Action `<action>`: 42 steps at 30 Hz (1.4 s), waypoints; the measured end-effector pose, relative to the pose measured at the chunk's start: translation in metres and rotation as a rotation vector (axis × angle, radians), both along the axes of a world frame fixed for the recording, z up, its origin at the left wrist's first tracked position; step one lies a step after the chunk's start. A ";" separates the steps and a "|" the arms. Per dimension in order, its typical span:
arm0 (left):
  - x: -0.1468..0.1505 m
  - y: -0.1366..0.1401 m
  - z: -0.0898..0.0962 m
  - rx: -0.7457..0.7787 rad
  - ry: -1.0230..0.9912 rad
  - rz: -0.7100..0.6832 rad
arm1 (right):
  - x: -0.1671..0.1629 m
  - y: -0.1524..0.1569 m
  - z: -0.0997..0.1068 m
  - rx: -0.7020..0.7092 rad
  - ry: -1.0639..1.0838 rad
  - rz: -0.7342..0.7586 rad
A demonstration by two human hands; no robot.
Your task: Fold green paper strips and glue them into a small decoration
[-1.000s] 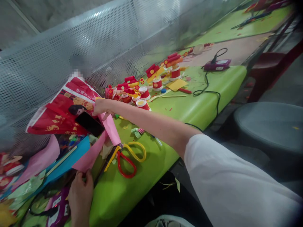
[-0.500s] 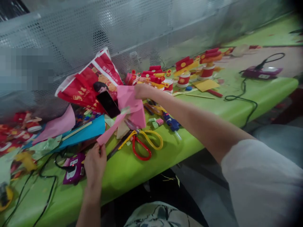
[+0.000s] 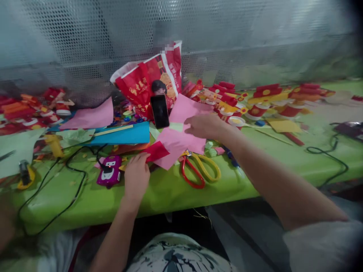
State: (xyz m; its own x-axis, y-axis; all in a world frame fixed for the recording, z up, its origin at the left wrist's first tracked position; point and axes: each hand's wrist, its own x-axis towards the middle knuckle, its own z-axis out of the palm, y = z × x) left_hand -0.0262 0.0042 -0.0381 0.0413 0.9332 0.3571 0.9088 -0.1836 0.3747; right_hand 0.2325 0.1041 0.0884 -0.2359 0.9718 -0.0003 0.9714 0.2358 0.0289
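My left hand [image 3: 138, 174] pinches a small red piece of paper [image 3: 158, 152] by its left edge. The red piece lies over the lower left of some pink paper [image 3: 193, 107], which has a pale green patch [image 3: 176, 127] in its middle. Resting on the pink paper's right side, my right hand [image 3: 204, 126] has its fingers loosely stretched out and holds nothing that I can see. Scissors [image 3: 195, 183] with one red and one yellow handle lie just below, their blades hidden by the paper. A dark phone [image 3: 160, 111] leans upright behind the paper.
A red printed bag [image 3: 138, 88] stands against the perforated metal panel [image 3: 85, 45]. Red and yellow paper crafts [image 3: 261, 102] line the back right. On the left are blue paper [image 3: 121, 134], a purple device [image 3: 109, 172] with a black cable, and a yellow tape measure-like object [image 3: 26, 175].
My left hand has let go of the pink strip and now holds red paper. The pink paper, raised before, now lies lower, with my right hand resting on it. The view has turned left.
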 end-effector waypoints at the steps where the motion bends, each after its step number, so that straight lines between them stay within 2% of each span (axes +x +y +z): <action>1: 0.000 -0.001 0.000 0.002 -0.008 0.002 | -0.005 -0.015 -0.001 -0.031 -0.009 0.046; 6: 0.001 -0.004 0.002 0.039 -0.100 0.007 | -0.022 -0.087 -0.015 -0.036 0.023 0.150; 10: 0.000 -0.006 0.003 0.087 -0.178 -0.025 | -0.037 -0.108 -0.036 0.006 0.115 0.193; 14: -0.002 -0.006 0.002 0.101 -0.205 -0.046 | -0.059 -0.105 -0.055 0.103 0.162 0.197; 19: 0.000 -0.005 0.003 0.139 -0.234 -0.088 | -0.074 -0.091 -0.071 0.174 0.077 0.208; 25: 0.005 -0.008 0.006 0.162 -0.223 -0.126 | -0.064 -0.076 -0.089 0.178 0.062 0.224; 36: 0.009 -0.006 -0.005 0.115 -0.436 -0.298 | -0.053 -0.070 -0.112 0.414 0.210 0.349; 42: 0.015 -0.007 -0.006 0.052 -0.306 -0.304 | -0.047 -0.068 -0.119 0.441 0.316 0.352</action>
State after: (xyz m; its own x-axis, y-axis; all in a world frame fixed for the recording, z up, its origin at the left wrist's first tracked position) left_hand -0.0116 -0.0027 -0.0438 0.1962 0.8755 0.4417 0.6587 -0.4513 0.6020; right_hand 0.1853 0.0358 -0.0310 -0.4639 0.7292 0.5031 0.8158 0.5730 -0.0784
